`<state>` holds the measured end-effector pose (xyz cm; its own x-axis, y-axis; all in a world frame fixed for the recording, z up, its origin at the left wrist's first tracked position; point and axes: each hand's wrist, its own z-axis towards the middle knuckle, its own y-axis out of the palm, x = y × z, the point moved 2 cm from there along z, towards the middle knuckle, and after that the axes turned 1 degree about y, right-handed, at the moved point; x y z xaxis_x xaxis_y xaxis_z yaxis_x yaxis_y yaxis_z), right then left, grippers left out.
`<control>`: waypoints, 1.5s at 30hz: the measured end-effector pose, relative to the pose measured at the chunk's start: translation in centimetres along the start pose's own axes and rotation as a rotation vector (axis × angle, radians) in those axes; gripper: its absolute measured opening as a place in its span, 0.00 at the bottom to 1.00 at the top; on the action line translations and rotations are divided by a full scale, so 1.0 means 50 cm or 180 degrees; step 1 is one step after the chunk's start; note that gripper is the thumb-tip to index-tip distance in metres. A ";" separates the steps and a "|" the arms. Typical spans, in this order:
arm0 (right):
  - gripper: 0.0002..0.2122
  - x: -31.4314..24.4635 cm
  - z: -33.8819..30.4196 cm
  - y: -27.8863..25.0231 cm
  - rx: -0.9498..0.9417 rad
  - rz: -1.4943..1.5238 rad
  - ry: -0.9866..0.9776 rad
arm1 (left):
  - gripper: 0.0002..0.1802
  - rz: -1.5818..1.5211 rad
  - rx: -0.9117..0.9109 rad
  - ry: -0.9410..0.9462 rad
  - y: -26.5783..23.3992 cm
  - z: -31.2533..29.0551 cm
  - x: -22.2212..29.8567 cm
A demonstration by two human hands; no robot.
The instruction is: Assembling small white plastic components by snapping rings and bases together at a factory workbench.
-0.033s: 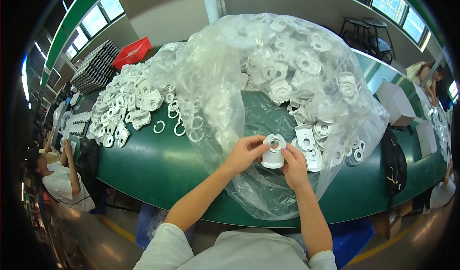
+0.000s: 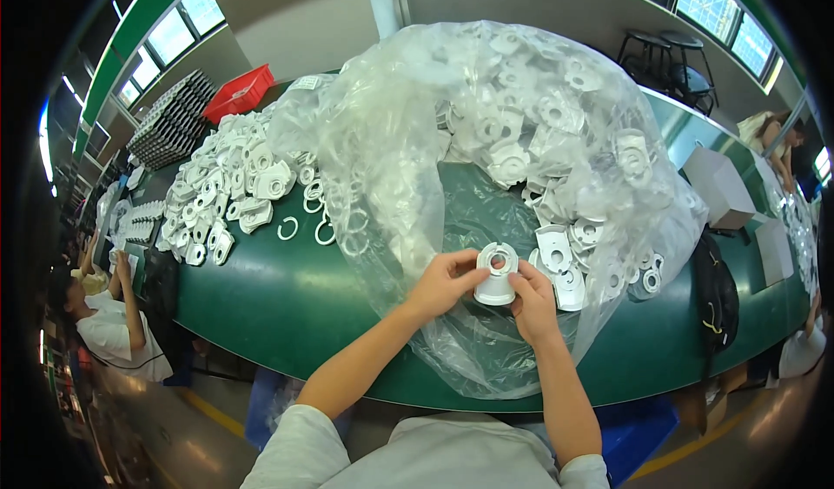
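Between my two hands is a white plastic part with a round opening and a notched ring at its top. My left hand pinches its left side, thumb near the ring. On the right edge, my right hand grips it with thumb and fingers. The part is held above a clear plastic bag spread over the green table. Similar white parts lie just beyond my right hand, at the bag's mouth. My fingers hide some of the held part's sides.
The bulging bag holds many more white parts. Left of it lie a heap of white parts and loose white rings. A red bin and stacked grey trays stand farther back. A black bag and white box are right. Other people work at both sides.
My left hand has shifted very slightly downward on the white part. The grip of both hands is otherwise the same.
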<state>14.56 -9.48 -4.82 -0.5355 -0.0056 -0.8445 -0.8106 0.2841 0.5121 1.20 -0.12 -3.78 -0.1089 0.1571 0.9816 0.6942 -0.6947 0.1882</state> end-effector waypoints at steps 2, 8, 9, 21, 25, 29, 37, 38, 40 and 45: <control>0.13 0.009 -0.004 -0.005 0.0115 0.0143 -0.0040 | 0.19 -0.0017 -0.0251 -0.0182 0.000 -0.007 -0.027; 0.14 0.010 0.005 -0.015 0.0171 -0.0360 -0.0245 | 0.22 -0.0097 -0.0216 -0.0258 0.009 -0.001 -0.038; 0.14 0.011 0.005 -0.014 0.0232 -0.0464 -0.0297 | 0.22 -0.0097 -0.0224 -0.0266 0.012 0.000 -0.038; 0.10 0.004 -0.006 0.001 0.0454 -0.0870 -0.0494 | 0.11 0.0037 0.0019 0.0081 0.025 -0.010 -0.025; 0.06 0.002 -0.009 -0.002 0.0450 -0.1308 -0.0650 | 0.10 0.0148 -0.0019 0.0296 0.015 -0.012 -0.022; 0.05 0.003 -0.013 -0.005 0.0401 -0.1592 -0.0748 | 0.09 0.0304 0.0014 0.0239 0.011 -0.014 -0.024; 0.12 0.001 -0.009 -0.012 0.0400 -0.1658 -0.0744 | 0.08 0.0787 0.0225 0.0461 0.025 -0.019 -0.005; 0.12 -0.002 -0.009 -0.012 0.0392 -0.1657 -0.0746 | 0.08 0.0861 0.0240 0.0490 0.023 -0.019 -0.005; 0.15 -0.007 -0.009 -0.006 0.0339 -0.1884 -0.0690 | 0.08 0.1109 0.0224 0.0672 0.010 -0.020 -0.007; 0.14 0.005 -0.009 -0.024 0.0656 -0.2030 -0.0975 | 0.21 0.1536 -0.0148 0.0927 0.028 -0.025 0.004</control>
<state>15.30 -10.27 -5.57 0.1397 0.0295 -0.9898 -0.8652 0.4897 -0.1076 1.24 -1.94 -3.29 0.0167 -0.3815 0.9242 0.6825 -0.6711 -0.2894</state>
